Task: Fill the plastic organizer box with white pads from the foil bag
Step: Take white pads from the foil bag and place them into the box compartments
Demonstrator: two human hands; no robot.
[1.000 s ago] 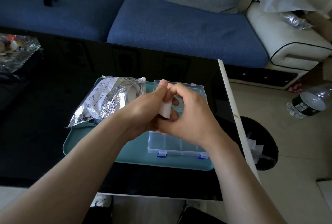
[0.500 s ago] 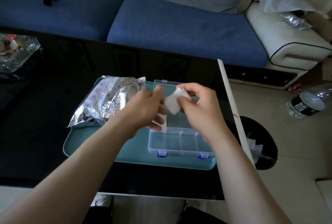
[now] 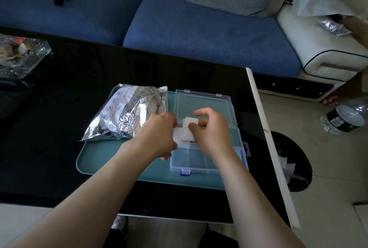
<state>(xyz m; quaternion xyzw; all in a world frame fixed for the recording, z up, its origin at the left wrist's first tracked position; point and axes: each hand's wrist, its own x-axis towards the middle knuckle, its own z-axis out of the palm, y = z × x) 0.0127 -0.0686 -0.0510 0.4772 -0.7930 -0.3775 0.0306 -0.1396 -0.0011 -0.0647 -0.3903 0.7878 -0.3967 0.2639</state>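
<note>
- The foil bag [image 3: 127, 116] lies open on the left of the teal tray [image 3: 111, 160], with something white showing in its mouth.
- The left hand [image 3: 159, 134] curls its fingers round white pads [image 3: 184, 134], held over the box's left end.
- The right hand [image 3: 212, 128] pinches the uppermost pad between thumb and fingers.
- The plastic organizer box [image 3: 199, 161] sits lid-open beneath both hands. The front compartments in view look empty, so I judge the filling barely begun.
</note>
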